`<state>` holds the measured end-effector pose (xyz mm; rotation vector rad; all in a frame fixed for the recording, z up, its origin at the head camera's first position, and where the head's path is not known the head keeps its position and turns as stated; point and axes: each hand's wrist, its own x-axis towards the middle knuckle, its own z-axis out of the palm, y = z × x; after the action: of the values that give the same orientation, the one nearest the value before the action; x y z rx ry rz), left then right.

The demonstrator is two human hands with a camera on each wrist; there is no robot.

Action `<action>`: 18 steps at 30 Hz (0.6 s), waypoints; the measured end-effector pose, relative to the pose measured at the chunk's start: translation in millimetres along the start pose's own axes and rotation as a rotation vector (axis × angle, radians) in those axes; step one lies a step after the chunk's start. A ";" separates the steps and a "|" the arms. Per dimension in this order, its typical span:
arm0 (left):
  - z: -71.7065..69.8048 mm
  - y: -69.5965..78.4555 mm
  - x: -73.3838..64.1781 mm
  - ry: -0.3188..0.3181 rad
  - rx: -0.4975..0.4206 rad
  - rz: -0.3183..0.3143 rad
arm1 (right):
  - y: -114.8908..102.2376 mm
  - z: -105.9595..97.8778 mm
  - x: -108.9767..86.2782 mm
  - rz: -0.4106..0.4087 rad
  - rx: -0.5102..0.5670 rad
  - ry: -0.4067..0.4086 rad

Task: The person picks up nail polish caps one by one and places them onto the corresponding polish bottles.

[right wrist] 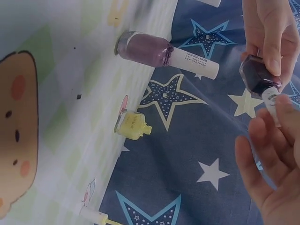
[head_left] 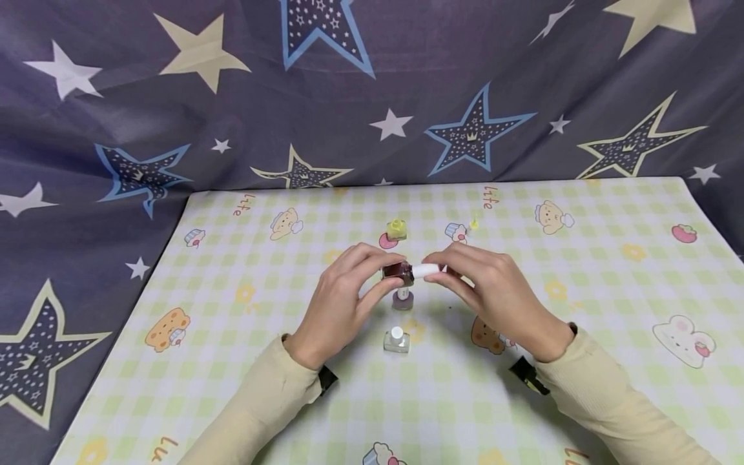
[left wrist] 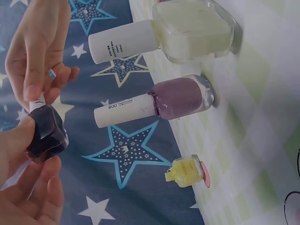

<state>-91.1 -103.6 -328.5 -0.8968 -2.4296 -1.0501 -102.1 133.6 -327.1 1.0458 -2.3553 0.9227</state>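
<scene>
My left hand (head_left: 343, 300) pinches a dark red nail polish bottle (head_left: 398, 274) by its glass body, fingers above and thumb below. The bottle lies sideways in the air, its white cap (head_left: 427, 270) pointing right. My right hand (head_left: 496, 297) grips that cap between thumb and fingers. The cap meets the bottle's neck; whether it is screwed tight cannot be told. Just under the held bottle stands a purple nail polish bottle (left wrist: 178, 98) with a white cap, upright on the table. Nearer to me is a pale nail polish bottle (head_left: 397, 342), also white-capped.
Farther back stands a small yellow nail polish bottle (head_left: 397, 230) without its cap. To its right lies a white cap (right wrist: 91, 214) with a yellow-coated brush. A checked cloth (head_left: 232, 387) covers the table, and a star-patterned curtain (head_left: 325, 123) hangs behind.
</scene>
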 end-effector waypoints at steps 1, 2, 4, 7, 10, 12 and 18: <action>0.2 0.3 0.0 0.006 -0.001 0.006 | -0.3 0.1 0.2 0.008 0.001 -0.002; 0.3 0.5 0.0 0.011 -0.002 0.012 | -0.3 0.4 0.0 0.020 0.004 -0.004; 0.9 0.9 0.3 0.021 -0.006 0.025 | -0.5 0.9 0.1 0.040 0.009 -0.004; 1.7 1.3 0.7 0.034 -0.003 0.043 | -0.1 2.0 -0.1 0.083 0.021 -0.010; 2.3 1.5 0.6 0.042 0.002 0.055 | 0.0 3.6 -0.6 0.136 0.047 -0.026; 2.7 1.4 0.6 0.042 0.005 0.057 | 0.1 4.8 -1.0 0.173 0.066 -0.040; 2.5 0.1 0.9 0.012 0.027 0.053 | -0.2 5.7 -1.6 0.226 0.080 -0.066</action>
<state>-91.8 -101.3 -329.6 -0.9386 -2.3912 -0.9983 -101.5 130.3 -332.0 0.8632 -2.5497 1.0869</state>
